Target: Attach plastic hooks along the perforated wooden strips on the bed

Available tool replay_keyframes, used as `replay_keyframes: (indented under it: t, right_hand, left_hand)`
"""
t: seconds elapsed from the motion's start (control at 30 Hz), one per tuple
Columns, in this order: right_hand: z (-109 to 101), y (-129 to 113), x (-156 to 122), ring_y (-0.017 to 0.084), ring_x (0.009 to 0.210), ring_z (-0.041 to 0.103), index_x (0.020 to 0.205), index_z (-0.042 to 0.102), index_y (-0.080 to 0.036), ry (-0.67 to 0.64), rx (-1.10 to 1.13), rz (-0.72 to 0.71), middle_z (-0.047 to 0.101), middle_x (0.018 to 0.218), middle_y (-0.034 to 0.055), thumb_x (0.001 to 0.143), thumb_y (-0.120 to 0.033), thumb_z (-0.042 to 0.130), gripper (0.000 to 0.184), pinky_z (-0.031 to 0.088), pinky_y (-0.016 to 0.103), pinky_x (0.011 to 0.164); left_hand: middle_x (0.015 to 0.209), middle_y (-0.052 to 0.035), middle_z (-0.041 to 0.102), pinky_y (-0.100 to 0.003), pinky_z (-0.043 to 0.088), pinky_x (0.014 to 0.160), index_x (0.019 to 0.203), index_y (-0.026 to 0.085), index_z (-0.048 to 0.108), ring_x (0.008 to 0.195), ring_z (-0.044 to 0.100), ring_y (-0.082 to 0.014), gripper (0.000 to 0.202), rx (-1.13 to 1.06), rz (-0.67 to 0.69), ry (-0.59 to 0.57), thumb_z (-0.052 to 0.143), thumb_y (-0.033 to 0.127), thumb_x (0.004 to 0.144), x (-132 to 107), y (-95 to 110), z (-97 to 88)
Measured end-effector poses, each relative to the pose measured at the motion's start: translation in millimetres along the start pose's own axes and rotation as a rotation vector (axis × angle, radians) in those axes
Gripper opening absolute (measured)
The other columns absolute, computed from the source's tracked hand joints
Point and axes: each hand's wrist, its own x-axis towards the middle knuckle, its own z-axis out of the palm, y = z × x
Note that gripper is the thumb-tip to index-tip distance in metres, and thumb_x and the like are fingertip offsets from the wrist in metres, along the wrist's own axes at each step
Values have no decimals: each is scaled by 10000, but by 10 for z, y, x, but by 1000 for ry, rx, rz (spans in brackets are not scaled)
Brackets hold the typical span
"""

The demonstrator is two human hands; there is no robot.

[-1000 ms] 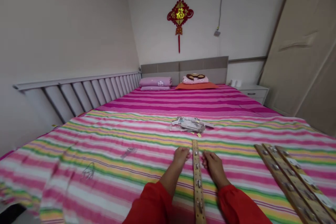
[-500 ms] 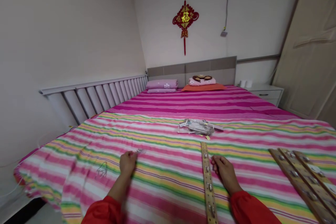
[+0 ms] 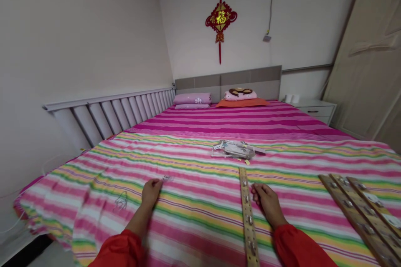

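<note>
My left hand [image 3: 151, 192] is closed in a pinch at the near edge of a small clear plastic bag [image 3: 167, 178] with small shiny pieces, lying on the striped cover. My right hand [image 3: 267, 203] hovers just right of a narrow wooden strip [image 3: 248, 206], its fingertips curled together; whatever they hold, if anything, is too small to make out. Several metal rings sit in a row along the strip, which also has small holes. To the left lies a loose tangle of thin thread or wire [image 3: 120, 201].
More wooden strips with rings [image 3: 360, 212] lie side by side at the right. Farther back is a heap of clear plastic packets [image 3: 234, 149]. Folded bedding [image 3: 192, 99] rests by the headboard [image 3: 250, 77]. A white radiator [image 3: 109, 112] runs along the left wall.
My left hand has shifted very slightly left by the bag. The whole view has tilted a little. My right hand keeps its place beside the strip.
</note>
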Motion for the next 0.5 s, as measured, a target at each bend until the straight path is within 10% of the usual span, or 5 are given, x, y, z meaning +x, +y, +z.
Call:
replay_keyframes:
  t: [0.5]
  right_hand:
    - [-26,45,29,76,372,431,615,607,-166,-6,27,7,553,463,-38,617,-469,736,329,311,197,358]
  left_hand:
    - [422,38,463,-281,382,513,526,190,530,471,477,-151,248,-315,-104,185,524,387,675,-90,-11,-2]
